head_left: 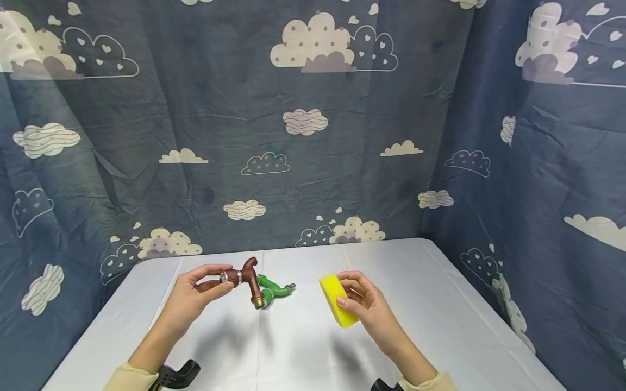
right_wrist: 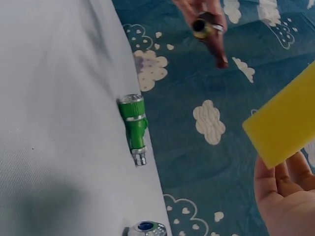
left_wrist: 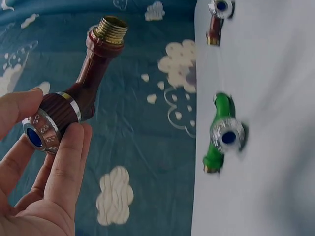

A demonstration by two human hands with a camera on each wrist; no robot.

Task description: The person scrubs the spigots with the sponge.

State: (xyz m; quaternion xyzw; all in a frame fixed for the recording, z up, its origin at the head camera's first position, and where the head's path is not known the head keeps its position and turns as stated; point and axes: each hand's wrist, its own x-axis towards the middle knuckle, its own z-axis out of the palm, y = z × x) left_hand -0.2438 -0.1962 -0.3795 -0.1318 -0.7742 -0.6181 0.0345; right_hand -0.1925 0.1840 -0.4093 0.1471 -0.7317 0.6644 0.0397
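Observation:
My left hand (head_left: 193,298) grips a brown tap (head_left: 251,278) by its ribbed knob, raised above the table. The tap's brass threaded end points down in the head view. On the right, my right hand (head_left: 369,307) holds a yellow sponge (head_left: 338,301) between thumb and fingers, also in the air. Behind the brown tap in the head view, a green tap (head_left: 279,290) lies on the white table. The left wrist view shows the green tap's round silver knob end (left_wrist: 228,135) with a blue centre. Most of the sponge's far side is hidden.
A second brown tap (left_wrist: 214,29) lies on the table near the green one, partly cut off in the left wrist view. The white-covered table (head_left: 415,282) meets a dark blue cloud-patterned curtain (head_left: 342,179) at the back and sides.

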